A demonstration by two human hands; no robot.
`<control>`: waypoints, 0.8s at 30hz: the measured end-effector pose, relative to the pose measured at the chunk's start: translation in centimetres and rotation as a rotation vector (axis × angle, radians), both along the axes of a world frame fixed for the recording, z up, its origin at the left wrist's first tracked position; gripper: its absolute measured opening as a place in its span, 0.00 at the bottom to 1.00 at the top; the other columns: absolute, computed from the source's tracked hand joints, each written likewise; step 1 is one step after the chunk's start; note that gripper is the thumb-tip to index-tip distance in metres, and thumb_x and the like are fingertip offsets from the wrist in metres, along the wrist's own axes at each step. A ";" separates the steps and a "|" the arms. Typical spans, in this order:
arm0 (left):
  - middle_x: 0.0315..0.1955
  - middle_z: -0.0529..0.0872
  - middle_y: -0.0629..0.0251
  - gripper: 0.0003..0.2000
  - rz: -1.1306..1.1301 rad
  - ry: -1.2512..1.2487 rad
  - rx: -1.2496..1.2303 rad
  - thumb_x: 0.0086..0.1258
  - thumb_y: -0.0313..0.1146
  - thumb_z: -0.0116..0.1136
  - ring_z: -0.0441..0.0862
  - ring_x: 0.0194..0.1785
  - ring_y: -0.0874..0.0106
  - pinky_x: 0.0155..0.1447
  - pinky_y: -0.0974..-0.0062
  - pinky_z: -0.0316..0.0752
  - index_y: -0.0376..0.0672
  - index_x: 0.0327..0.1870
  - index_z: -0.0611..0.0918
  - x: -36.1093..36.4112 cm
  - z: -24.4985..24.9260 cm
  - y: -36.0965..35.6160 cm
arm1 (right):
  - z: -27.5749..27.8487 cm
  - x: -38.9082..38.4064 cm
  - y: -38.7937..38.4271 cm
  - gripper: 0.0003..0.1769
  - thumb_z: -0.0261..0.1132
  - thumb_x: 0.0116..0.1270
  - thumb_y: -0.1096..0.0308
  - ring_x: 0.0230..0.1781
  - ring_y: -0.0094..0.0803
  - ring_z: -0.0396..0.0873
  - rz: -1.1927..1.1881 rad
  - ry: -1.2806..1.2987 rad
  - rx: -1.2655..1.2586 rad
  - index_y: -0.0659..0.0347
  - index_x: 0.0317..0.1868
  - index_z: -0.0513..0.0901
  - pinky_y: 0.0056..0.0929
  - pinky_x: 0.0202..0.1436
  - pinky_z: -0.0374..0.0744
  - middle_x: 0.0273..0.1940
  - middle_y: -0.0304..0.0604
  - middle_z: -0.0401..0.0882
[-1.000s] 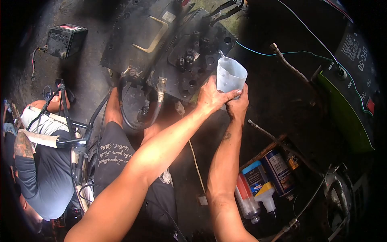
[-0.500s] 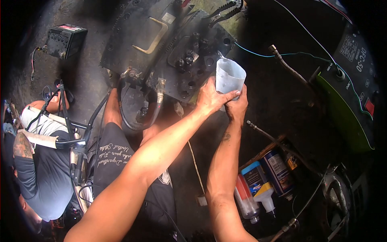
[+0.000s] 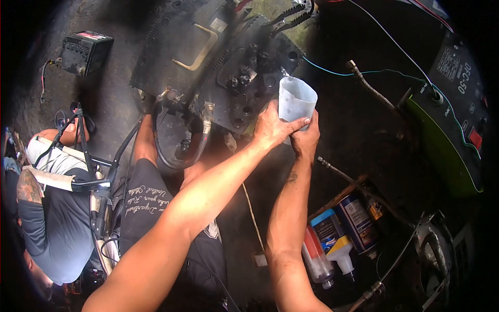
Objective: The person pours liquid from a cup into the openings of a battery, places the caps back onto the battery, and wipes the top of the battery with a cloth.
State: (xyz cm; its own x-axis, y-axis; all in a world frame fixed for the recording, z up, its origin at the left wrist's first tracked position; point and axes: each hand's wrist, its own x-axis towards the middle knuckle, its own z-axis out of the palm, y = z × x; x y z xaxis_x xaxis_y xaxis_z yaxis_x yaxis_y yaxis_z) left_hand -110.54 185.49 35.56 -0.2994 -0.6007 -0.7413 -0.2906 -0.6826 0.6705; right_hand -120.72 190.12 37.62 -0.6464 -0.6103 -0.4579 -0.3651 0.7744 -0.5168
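Both hands hold a translucent whitish plastic cup (image 3: 295,106) with an uneven, slanted rim, its mouth facing up. My left hand (image 3: 270,127) wraps the cup's left and lower side, the thumb reaching across its front. My right hand (image 3: 305,139) grips the lower right side, close against the left thumb. What is inside the cup does not show. Just left of and beyond it stands a large dark battery (image 3: 249,99) with round holes in its top. A cable clamp (image 3: 207,117) is fixed at the battery's near side.
On the right is a green and black charger (image 3: 452,119) with thin wires. A bottle with a yellow label (image 3: 340,255) and a dark can (image 3: 357,221) lie lower right. A small battery (image 3: 86,54) sits upper left. A seated person (image 3: 57,229) is at far left.
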 end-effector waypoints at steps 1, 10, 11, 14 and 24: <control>0.44 0.85 0.49 0.41 -0.012 -0.006 0.008 0.47 0.56 0.75 0.84 0.49 0.62 0.54 0.68 0.76 0.31 0.53 0.74 0.0 0.1 -0.1 | 0.0 0.0 0.0 0.42 0.79 0.41 0.59 0.51 0.47 0.81 0.000 0.000 0.003 0.58 0.59 0.73 0.39 0.55 0.77 0.49 0.55 0.82; 0.43 0.84 0.49 0.39 0.031 0.011 -0.003 0.45 0.56 0.75 0.83 0.49 0.59 0.53 0.65 0.77 0.32 0.50 0.75 -0.2 0.1 0.1 | 0.2 -0.1 0.0 0.42 0.79 0.41 0.57 0.52 0.47 0.80 0.002 0.004 0.014 0.58 0.59 0.73 0.38 0.55 0.76 0.50 0.55 0.81; 0.43 0.84 0.48 0.38 0.052 0.014 0.002 0.44 0.55 0.76 0.83 0.48 0.57 0.53 0.64 0.77 0.32 0.48 0.76 -0.2 0.2 0.1 | 0.1 -0.1 0.0 0.42 0.79 0.41 0.57 0.52 0.47 0.80 0.002 0.004 0.014 0.58 0.59 0.73 0.38 0.55 0.76 0.50 0.55 0.81; 0.44 0.85 0.50 0.40 0.001 0.002 0.013 0.46 0.57 0.74 0.83 0.49 0.62 0.54 0.67 0.76 0.33 0.52 0.75 -0.1 0.1 0.1 | -0.1 -0.2 0.3 0.43 0.79 0.41 0.57 0.52 0.47 0.80 0.011 0.019 0.012 0.58 0.59 0.73 0.38 0.56 0.76 0.50 0.55 0.81; 0.51 0.80 0.46 0.45 -0.005 -0.033 -0.217 0.40 0.52 0.77 0.79 0.56 0.55 0.59 0.63 0.74 0.35 0.59 0.70 0.1 0.1 0.2 | -2.0 0.0 1.0 0.48 0.82 0.38 0.62 0.53 0.41 0.78 -0.051 -0.104 -0.221 0.57 0.62 0.69 0.37 0.57 0.75 0.52 0.49 0.79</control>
State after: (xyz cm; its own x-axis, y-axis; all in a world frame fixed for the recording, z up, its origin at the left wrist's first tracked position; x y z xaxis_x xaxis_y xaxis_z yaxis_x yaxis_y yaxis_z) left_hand -110.44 185.69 35.63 -0.2808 -0.7456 -0.6043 -0.3177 -0.5219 0.7916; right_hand -120.75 191.13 35.59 -0.6352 -0.6707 -0.3830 -0.2641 0.6546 -0.7084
